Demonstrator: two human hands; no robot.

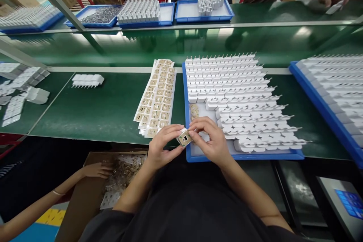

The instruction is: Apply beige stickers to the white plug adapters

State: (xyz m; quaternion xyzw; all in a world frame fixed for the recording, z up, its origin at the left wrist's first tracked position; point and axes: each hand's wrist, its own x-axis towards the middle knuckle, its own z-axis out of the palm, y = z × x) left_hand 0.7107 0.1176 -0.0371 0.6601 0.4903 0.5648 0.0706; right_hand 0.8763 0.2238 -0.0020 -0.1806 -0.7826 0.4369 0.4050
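Between my two hands is a small white charger (184,137), its tan face with dark port openings turned up toward me. My left hand (163,146) grips it from the left, thumb below and fingers above. At its right edge, the fingertips of my right hand (211,141) are pinched together against the tan face; whether they hold a sticker edge I cannot tell. Left of the hands lie overlapping sheets of tan stickers (159,98). Beneath and beyond my right hand, a blue tray (187,151) carries rows of white chargers (235,83) with metal pins.
A row of white chargers (87,80) and loose white parts (25,83) lie to the left. Another full blue tray (320,102) stands at the right. A co-worker's hand (99,170) is over a cardboard box (85,193). Across the green bench (119,113), other people handle white parts.
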